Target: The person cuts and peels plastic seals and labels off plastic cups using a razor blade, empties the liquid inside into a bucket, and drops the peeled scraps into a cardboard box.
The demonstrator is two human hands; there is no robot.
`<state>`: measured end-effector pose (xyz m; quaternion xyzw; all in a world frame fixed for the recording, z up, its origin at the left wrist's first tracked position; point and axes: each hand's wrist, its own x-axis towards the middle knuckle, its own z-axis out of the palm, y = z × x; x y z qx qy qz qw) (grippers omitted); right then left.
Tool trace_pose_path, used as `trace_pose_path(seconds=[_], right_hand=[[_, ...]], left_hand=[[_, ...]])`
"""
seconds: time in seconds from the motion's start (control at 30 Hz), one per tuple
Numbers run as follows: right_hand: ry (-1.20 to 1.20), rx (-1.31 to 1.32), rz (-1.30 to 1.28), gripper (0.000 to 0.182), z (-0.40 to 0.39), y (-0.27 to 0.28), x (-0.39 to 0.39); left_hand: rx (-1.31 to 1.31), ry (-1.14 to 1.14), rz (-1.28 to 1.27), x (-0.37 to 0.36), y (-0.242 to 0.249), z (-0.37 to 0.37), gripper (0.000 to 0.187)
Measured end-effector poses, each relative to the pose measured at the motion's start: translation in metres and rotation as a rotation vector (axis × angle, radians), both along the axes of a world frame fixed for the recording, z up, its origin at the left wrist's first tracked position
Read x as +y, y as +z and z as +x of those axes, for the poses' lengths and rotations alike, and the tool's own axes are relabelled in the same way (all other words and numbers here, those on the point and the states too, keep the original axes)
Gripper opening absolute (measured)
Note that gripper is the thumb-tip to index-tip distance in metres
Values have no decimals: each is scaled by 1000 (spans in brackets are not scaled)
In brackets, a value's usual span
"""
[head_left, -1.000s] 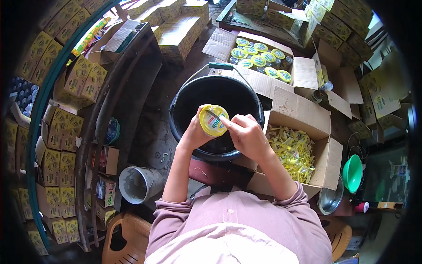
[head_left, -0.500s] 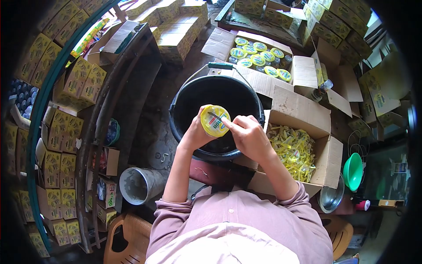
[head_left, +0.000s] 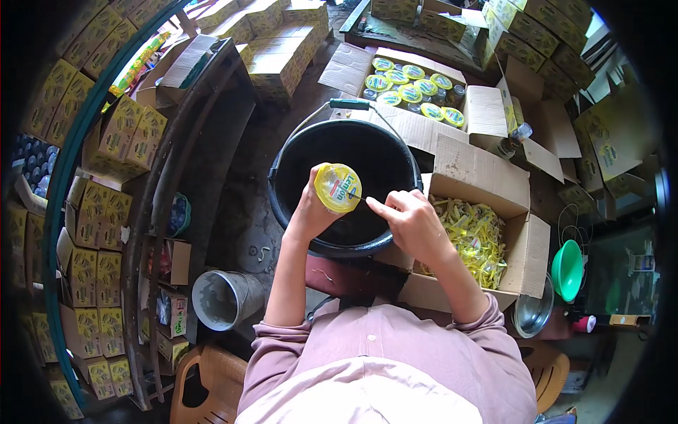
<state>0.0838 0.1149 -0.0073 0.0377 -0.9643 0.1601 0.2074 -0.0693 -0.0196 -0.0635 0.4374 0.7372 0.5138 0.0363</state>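
My left hand (head_left: 311, 212) is wrapped round a cup with a yellow lid (head_left: 338, 187), its printed top facing up, over the black bucket (head_left: 282, 237). Close to the lid's right edge, my right hand (head_left: 409, 220) is closed on a small thin blade (head_left: 361, 198), the index finger stretched along it. Most of the blade's handle is hidden in the fingers. Below both hands is the dark inside of the bucket.
Beyond the bucket, an open carton (head_left: 470, 106) holds several yellow-lidded cups. Yellow strips (head_left: 466, 240) fill a cardboard box (head_left: 526, 258) at the right. A grey bucket (head_left: 219, 300) stands at the lower left, a green bowl (head_left: 567, 271) at the right.
My left hand has moved slightly left and up with the cup, turning its lid. My right hand has drawn the blade from the lid's top to its right edge.
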Motion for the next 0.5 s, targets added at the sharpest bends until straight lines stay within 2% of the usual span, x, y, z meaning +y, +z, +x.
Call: trace_pose_path(seconds=[0.17,0.3,0.4,0.5], right_hand=[[-23,-22,41,38,14,8,17],[-152,10,-54,37,18,13,25],[-211,104,-172,32,12,11,25],[-238,137,-321,30,2,9,20]], left_hand=[[-31,-5,21,-1,2,0,68],[-15,-47,-21,-5,-10,-8,72],[-153,-71,-19,-3,-22,-10,77],[-174,-3,-11,0,-21,-8,79]])
